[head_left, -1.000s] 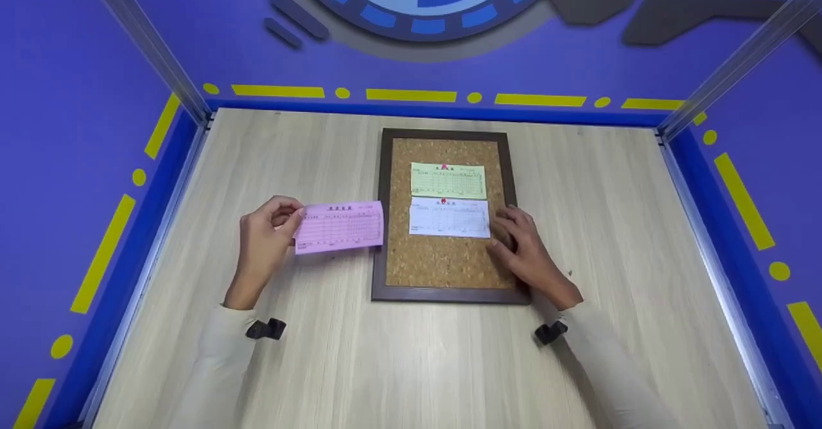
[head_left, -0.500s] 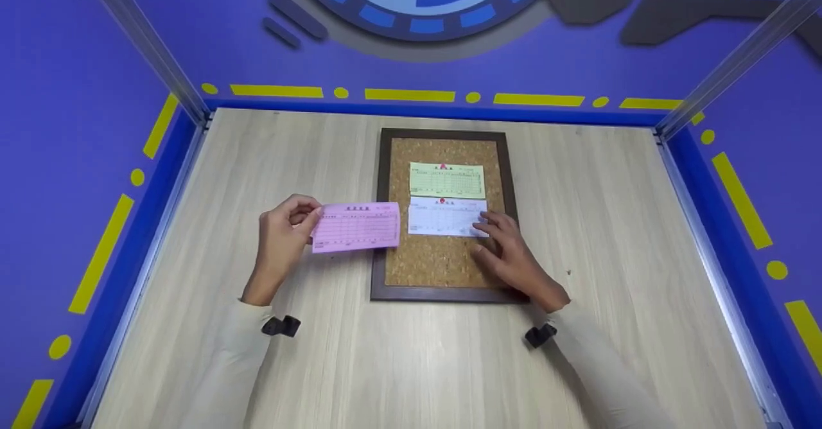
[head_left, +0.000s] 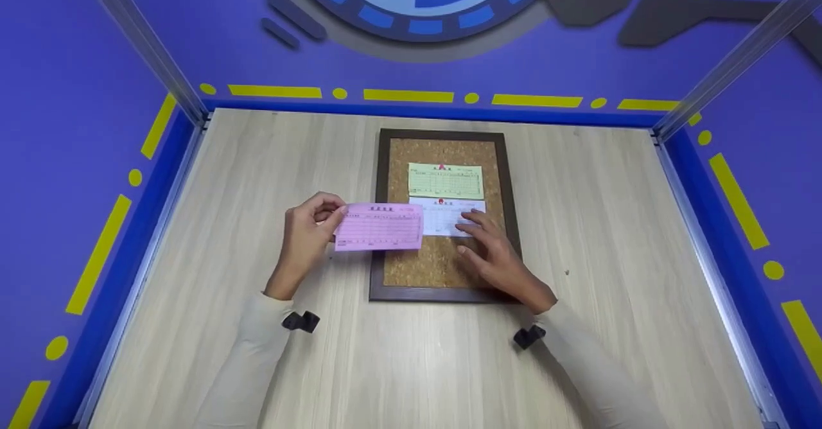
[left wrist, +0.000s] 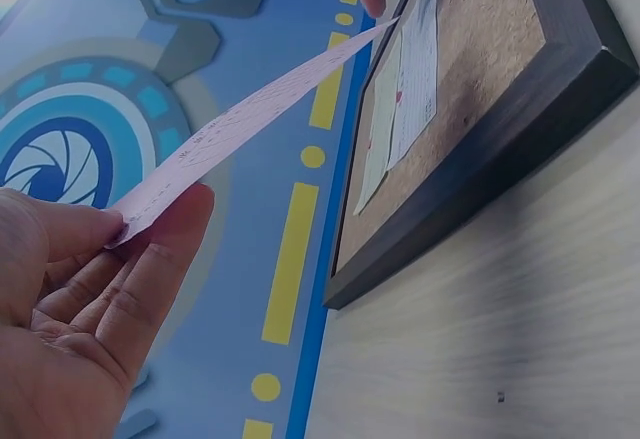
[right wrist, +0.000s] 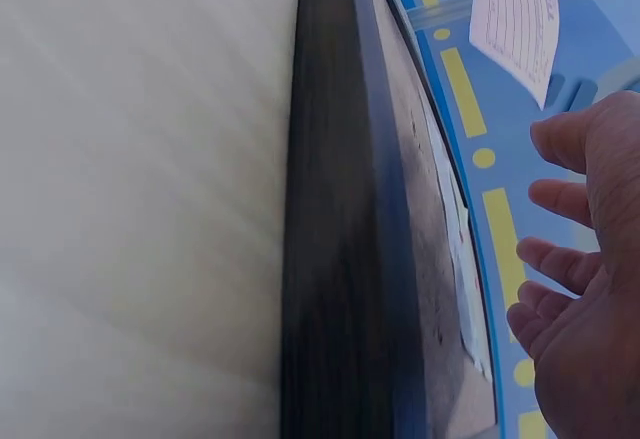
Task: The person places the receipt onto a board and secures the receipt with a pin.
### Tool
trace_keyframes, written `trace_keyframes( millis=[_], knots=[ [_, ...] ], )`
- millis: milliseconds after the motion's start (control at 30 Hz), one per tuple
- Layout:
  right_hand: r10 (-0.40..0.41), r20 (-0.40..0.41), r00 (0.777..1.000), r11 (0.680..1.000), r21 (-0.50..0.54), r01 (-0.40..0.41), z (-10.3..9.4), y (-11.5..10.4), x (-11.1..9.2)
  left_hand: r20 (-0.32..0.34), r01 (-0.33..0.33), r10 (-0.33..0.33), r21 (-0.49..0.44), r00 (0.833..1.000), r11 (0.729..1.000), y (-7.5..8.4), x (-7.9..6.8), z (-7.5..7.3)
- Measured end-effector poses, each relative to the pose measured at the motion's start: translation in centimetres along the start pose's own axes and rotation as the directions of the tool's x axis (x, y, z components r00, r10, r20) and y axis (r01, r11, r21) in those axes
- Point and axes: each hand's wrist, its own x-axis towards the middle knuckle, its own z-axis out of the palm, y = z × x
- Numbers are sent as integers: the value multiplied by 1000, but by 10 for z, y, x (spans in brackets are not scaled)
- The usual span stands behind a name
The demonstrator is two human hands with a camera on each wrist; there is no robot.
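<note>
My left hand [head_left: 308, 233] pinches the left edge of a pink receipt slip [head_left: 380, 227] between thumb and fingers. The slip is held up in the air, its right half over the framed cork board [head_left: 411, 268]. In the left wrist view the pink slip [left wrist: 240, 124] slants away from the fingertips, clear of the board. My right hand [head_left: 498, 255] hovers over the board's right side, fingers relaxed and holding nothing, overlapping a white slip [head_left: 443, 223]. Above that is a green slip [head_left: 445, 183]. Red pushpins [head_left: 441, 201] sit at the top of both slips.
The board lies flat on a light wood table [head_left: 411, 365]. Blue panels [head_left: 411, 76] with yellow markings wall the back and both sides. A small dark speck [head_left: 567, 272] is on the table right of the board.
My left hand has carried the pink slip rightward, from beside the board to over it, now covering part of the white slip. My right hand has shifted left, further over the board.
</note>
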Motion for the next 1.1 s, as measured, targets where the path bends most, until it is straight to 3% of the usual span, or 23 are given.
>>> trace_keyframes(
  millis=[267, 633, 800, 967, 1100],
  knots=[
    [-31, 10, 999, 999, 9, 30, 7, -5, 5, 35, -32, 32, 10, 999, 999, 1, 1, 10],
    [-22, 16, 1000, 1000, -10, 22, 11, -14, 11, 63, -51, 55, -59, 997, 997, 0, 5, 26],
    [-18, 12, 1000, 998, 58, 18, 12, -16, 11, 54, -55, 58, -68, 997, 996, 1, 6, 32],
    [55, -9, 998, 987, 151, -53, 14, -17, 10, 33, -55, 59, -88, 998, 995, 1, 6, 38],
    [173, -30, 984, 928, 340, -153, 15, -21, 10, 14, -60, 62, -107, 998, 992, 2, 6, 43]
  ],
)
